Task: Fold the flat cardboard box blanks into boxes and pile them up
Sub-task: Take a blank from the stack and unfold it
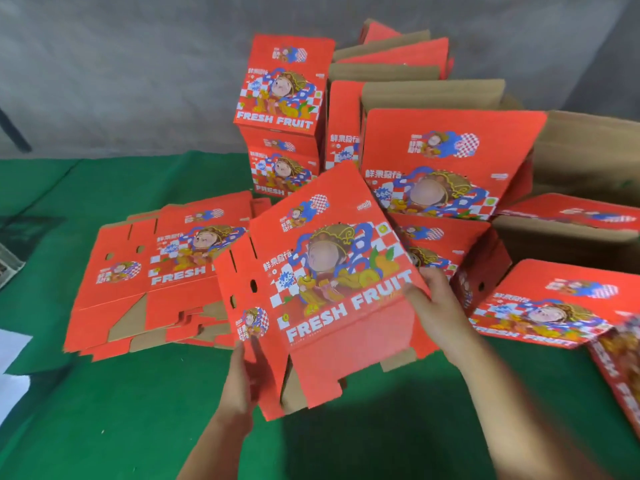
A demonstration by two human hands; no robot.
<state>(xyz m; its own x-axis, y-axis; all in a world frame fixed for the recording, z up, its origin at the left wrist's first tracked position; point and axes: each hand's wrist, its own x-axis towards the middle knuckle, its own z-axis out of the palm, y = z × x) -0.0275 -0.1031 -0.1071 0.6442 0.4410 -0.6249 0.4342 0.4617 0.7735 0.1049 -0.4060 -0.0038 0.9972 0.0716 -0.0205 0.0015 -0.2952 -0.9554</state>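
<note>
A red "FRESH FRUIT" box blank (322, 271) is lifted off the green table, tilted, partly opened, with its brown bottom flaps hanging. My left hand (242, 382) grips its lower left corner. My right hand (436, 303) holds its right edge, thumb on the printed face. A stack of flat red blanks (145, 271) lies to the left on the table. Two folded boxes (282, 109) stand piled one on the other at the back centre.
More folded boxes (446, 161) lean and lie in a loose heap at the back right, some showing brown insides. Another box (540, 306) lies at the right. Green cloth (121, 410) covers the table; a grey wall (121, 64) is behind. White paper (10, 362) lies at the left edge.
</note>
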